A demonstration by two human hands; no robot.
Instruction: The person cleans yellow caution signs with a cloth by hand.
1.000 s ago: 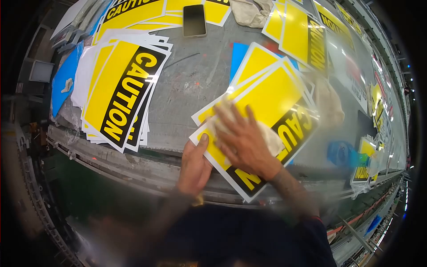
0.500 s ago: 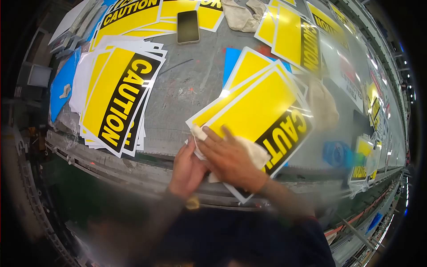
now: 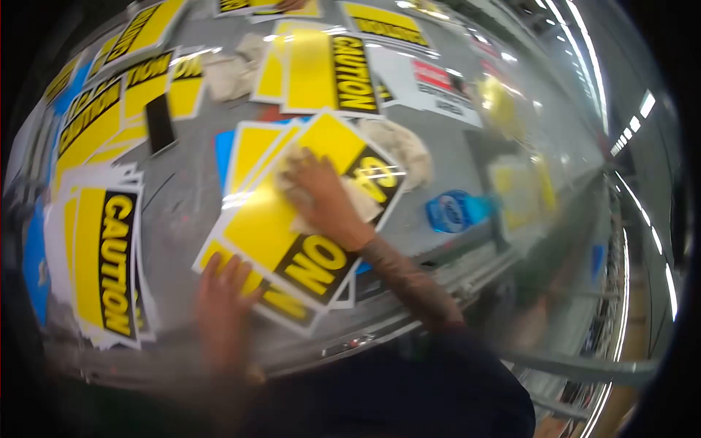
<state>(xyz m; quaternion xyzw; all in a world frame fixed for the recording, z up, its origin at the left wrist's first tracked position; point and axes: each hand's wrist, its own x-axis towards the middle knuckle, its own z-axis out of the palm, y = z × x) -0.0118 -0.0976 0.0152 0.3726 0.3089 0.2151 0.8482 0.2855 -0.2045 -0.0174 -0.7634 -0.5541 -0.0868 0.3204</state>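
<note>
Yellow and black CAUTION signs (image 3: 252,223) lie in a loose stack near the table's front edge. My right hand (image 3: 321,197) presses a crumpled pale cloth (image 3: 365,202) flat onto the top sign, with its fingers spread over it. At the stack's lower left corner, my left hand (image 3: 228,292) rests its parted fingers on a yellow sign and holds nothing. That hand is slightly blurred. Blue material (image 3: 225,155) shows under the stack's left side.
Another CAUTION stack (image 3: 87,255) is at the left, with a dark phone (image 3: 160,125) behind it. Pale cloths (image 3: 230,77) and more signs (image 3: 310,73) lie farther back. A blue bottle (image 3: 449,212) is at the right. Another person's hand (image 3: 292,4) shows at the top edge.
My hands have moved apart. The right one has gone up across the top sign with the cloth, while the left now touches the stack's lower corner. The whole view has shifted to the right.
</note>
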